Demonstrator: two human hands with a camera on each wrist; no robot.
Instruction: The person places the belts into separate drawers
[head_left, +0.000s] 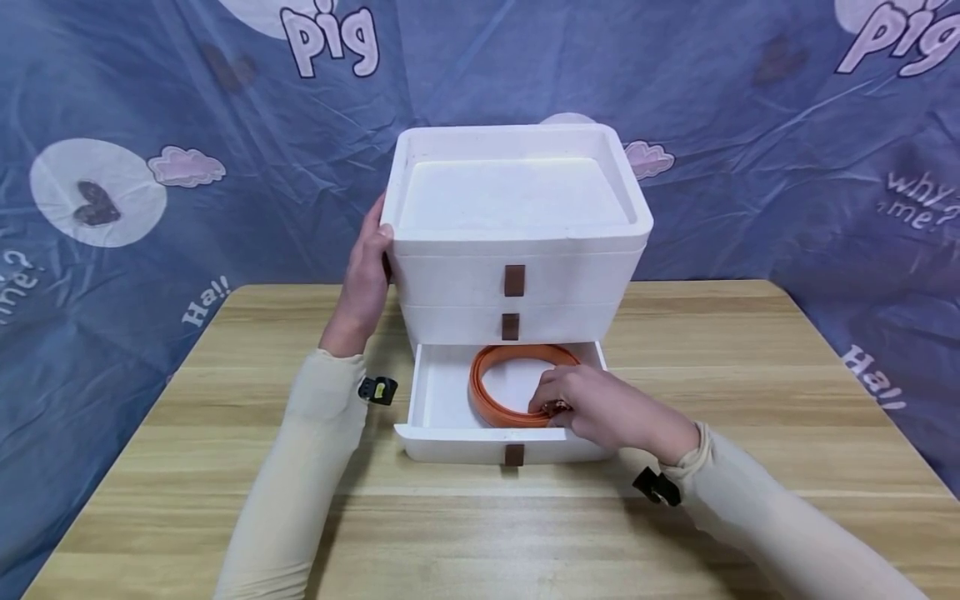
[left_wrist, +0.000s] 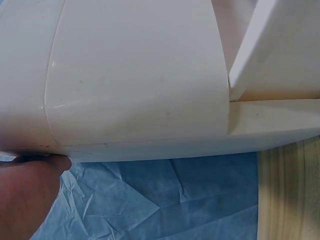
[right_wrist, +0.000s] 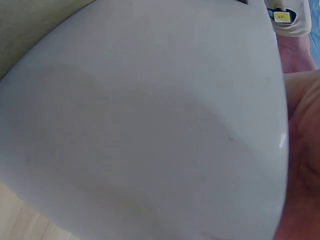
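A white drawer unit (head_left: 517,287) with brown pull tabs stands on the table, its bottom drawer (head_left: 442,433) pulled out. An orange belt (head_left: 483,392) lies coiled in that drawer. My right hand (head_left: 600,408) reaches over the drawer front and holds the coil's near right side, with curled fingers around a small gold-brown piece. In the right wrist view the drawer front (right_wrist: 150,130) hides most of that hand. My left hand (head_left: 365,279) rests against the unit's upper left side, thumb near the top front corner. The left wrist view shows its thumb (left_wrist: 57,162) at the side wall.
The unit's top is a shallow tray (head_left: 517,196) with a raised rim. Two closed drawers sit above the pulled-out one. The wooden table (head_left: 487,533) reaches back to a blue printed cloth (head_left: 480,75) hanging behind and at both sides.
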